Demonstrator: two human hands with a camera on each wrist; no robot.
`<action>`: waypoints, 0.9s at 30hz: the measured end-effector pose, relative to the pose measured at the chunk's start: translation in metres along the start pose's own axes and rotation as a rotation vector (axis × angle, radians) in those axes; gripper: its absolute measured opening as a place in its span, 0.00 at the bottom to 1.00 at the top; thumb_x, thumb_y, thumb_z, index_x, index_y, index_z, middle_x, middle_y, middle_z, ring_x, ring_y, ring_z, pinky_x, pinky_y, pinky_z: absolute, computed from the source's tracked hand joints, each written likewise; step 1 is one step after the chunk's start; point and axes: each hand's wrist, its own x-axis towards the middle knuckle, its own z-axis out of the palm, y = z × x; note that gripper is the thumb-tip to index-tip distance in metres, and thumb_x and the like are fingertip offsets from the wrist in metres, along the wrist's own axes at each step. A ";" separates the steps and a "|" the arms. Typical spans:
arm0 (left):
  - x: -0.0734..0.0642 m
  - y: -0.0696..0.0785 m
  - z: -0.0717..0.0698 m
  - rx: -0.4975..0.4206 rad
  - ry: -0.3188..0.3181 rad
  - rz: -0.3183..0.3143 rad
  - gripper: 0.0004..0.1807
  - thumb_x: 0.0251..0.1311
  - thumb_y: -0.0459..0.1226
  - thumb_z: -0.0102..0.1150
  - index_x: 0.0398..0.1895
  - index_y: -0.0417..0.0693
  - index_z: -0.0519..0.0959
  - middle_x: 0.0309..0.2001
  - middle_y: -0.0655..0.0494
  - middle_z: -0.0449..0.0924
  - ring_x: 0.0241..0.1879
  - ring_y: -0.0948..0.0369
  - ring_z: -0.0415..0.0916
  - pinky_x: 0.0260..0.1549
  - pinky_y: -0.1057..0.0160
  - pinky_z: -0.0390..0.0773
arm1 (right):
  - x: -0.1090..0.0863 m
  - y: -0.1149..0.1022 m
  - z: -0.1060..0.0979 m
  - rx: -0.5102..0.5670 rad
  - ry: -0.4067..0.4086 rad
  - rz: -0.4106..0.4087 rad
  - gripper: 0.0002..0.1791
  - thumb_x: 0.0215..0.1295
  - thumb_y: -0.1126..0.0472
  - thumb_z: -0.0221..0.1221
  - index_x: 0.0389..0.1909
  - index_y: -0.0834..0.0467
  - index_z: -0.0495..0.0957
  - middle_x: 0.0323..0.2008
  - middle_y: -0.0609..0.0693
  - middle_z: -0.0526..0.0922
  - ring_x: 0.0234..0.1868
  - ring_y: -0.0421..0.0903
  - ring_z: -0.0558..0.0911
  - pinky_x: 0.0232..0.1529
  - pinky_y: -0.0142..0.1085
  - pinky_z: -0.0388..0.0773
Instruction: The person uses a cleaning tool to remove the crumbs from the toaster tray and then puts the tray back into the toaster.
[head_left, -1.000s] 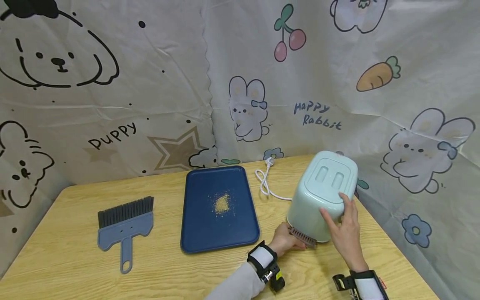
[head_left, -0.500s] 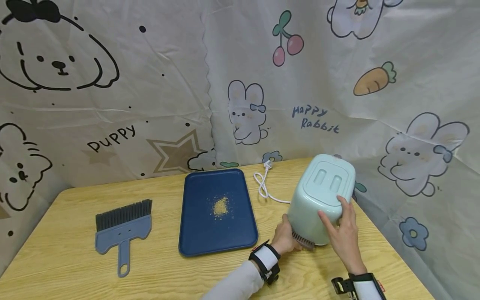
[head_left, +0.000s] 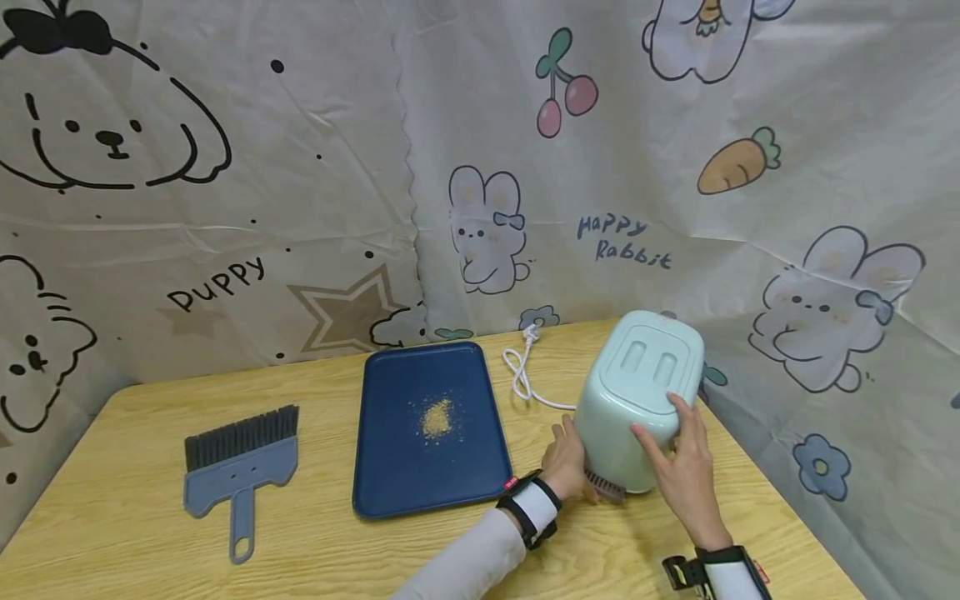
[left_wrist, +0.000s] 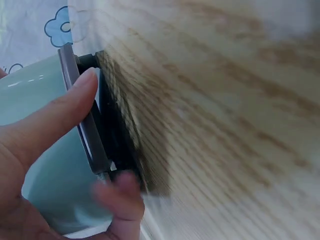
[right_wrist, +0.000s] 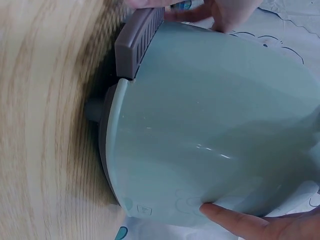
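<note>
A mint-green toaster (head_left: 633, 433) stands tilted at the table's right, with two oblong recesses on its top. A ribbed grey-brown piece (head_left: 604, 486) juts out at its lower front edge. My left hand (head_left: 566, 462) grips that lower corner: in the left wrist view the thumb (left_wrist: 75, 100) lies on the ribbed piece, while other fingers curl below, blurred. My right hand (head_left: 686, 467) rests on the upper right corner, thumb on the front and fingers spread over the top edge. In the right wrist view one straight fingertip (right_wrist: 212, 210) touches the side.
Left of the toaster lies a dark blue tray (head_left: 420, 483) with a small heap of tan crumbs (head_left: 437, 419). A blue-grey hand brush (head_left: 240, 479) with dark bristles lies farther left. Behind, a white cord (head_left: 517, 367) ends in a plug (head_left: 531, 333). A printed curtain (head_left: 337, 167) backs the table.
My left hand has slid from under the ribbed piece to the toaster's left side, its fingers now higher. My right hand keeps its place on the toaster. The head view has shifted slightly.
</note>
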 end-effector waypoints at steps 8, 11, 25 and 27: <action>0.003 -0.003 0.001 -0.149 -0.025 0.079 0.53 0.14 0.19 0.71 0.53 0.36 0.52 0.43 0.42 0.66 0.33 0.49 0.70 0.36 0.58 0.72 | 0.000 0.001 0.000 -0.011 0.012 -0.009 0.34 0.54 0.61 0.62 0.60 0.60 0.57 0.57 0.68 0.59 0.51 0.64 0.68 0.37 0.58 0.71; 0.004 -0.004 0.001 -0.115 -0.015 0.095 0.52 0.14 0.20 0.71 0.52 0.36 0.53 0.41 0.42 0.66 0.32 0.49 0.71 0.35 0.59 0.72 | 0.000 0.002 0.000 -0.018 0.018 -0.014 0.34 0.53 0.61 0.62 0.60 0.60 0.58 0.56 0.68 0.60 0.50 0.64 0.69 0.36 0.57 0.71; 0.010 -0.006 0.004 0.016 0.066 0.090 0.48 0.08 0.28 0.80 0.42 0.38 0.60 0.32 0.43 0.74 0.30 0.49 0.75 0.32 0.61 0.73 | 0.002 0.002 0.002 -0.027 0.039 -0.027 0.34 0.52 0.61 0.63 0.58 0.61 0.59 0.53 0.68 0.63 0.48 0.64 0.70 0.35 0.55 0.73; 0.011 -0.006 0.005 0.062 0.079 0.090 0.48 0.08 0.31 0.81 0.41 0.38 0.61 0.31 0.44 0.74 0.29 0.50 0.75 0.29 0.62 0.73 | 0.002 0.002 0.002 -0.022 0.042 -0.024 0.34 0.52 0.61 0.64 0.58 0.61 0.60 0.53 0.68 0.63 0.48 0.64 0.70 0.34 0.56 0.73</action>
